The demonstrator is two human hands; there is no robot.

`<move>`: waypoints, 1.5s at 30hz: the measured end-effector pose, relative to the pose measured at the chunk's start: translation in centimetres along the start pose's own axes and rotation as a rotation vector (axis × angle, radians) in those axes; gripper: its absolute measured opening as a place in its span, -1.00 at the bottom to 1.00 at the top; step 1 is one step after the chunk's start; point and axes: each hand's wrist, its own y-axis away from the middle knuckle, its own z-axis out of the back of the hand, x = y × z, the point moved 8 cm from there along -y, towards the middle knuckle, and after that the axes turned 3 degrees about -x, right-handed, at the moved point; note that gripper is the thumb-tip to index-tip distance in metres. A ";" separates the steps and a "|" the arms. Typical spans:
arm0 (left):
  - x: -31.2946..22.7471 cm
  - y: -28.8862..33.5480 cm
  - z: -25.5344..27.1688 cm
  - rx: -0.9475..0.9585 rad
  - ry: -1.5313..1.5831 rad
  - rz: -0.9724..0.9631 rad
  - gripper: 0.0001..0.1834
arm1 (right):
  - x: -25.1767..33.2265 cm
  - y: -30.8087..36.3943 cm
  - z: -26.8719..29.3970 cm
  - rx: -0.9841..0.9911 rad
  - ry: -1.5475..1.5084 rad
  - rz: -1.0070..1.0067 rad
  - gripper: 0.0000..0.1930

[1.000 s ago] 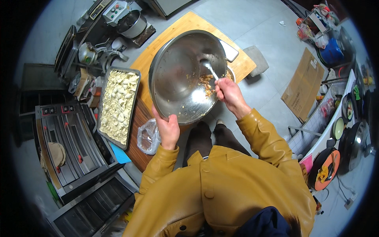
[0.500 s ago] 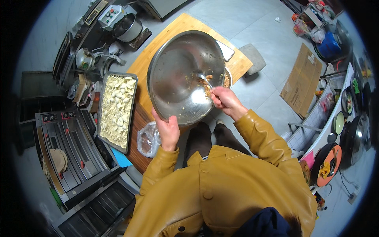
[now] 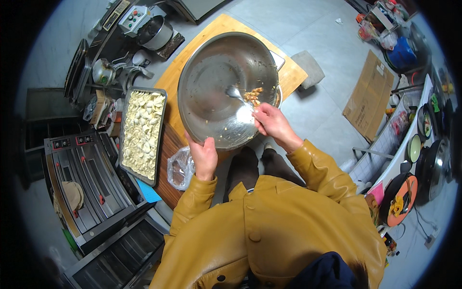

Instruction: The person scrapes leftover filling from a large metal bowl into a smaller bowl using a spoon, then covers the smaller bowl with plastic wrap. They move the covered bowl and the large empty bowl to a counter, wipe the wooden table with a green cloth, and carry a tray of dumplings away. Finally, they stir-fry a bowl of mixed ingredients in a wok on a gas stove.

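Silvery metal forms the wide bowl (image 3: 207, 91) over the wooden table (image 3: 224, 23), its near rim reaching past the table's edge. The left hand (image 3: 204, 158) is curled on the near-left rim, thumb on top, most fingers hidden. The right hand (image 3: 273, 124) is closed around a spoon (image 3: 235, 93), whose head is inside the bowl, beside brown filling (image 3: 252, 95) near the right wall. A strip of wood separates the bowl from a tray (image 3: 162, 126) of pale dough pieces (image 3: 140, 132); a plastic bag (image 3: 180, 169) lies just beside the left hand. Past the right arm, grey floor tiles (image 3: 329, 108) give room between the table and a cardboard sheet (image 3: 367, 96); a grey stool (image 3: 308, 69) stands by the table's corner.
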 end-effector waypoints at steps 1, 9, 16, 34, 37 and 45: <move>0.0 0.1 -0.1 0.008 -0.037 0.004 -0.34 | 0.7 0.1 -0.2 0.038 0.003 0.086 -0.83; 0.1 -0.1 0.0 0.001 -0.031 0.009 -0.33 | 0.9 -0.4 2.6 -0.134 0.272 0.185 -0.81; -0.4 -0.1 0.0 -0.012 -0.075 -0.024 -0.33 | -0.3 -0.1 2.9 -0.153 0.302 0.092 -0.80; -0.9 -0.1 -0.1 0.010 -0.020 -0.008 -0.33 | 3.4 0.6 3.6 -0.330 0.713 0.318 -0.81; -0.9 0.1 -0.3 0.014 -0.045 -0.021 -0.33 | 3.9 -0.2 3.1 -0.241 0.406 0.316 -0.77; -1.4 0.4 0.1 -0.002 -0.101 -0.025 -0.32 | 1.5 0.2 3.5 -0.230 0.520 0.254 -0.78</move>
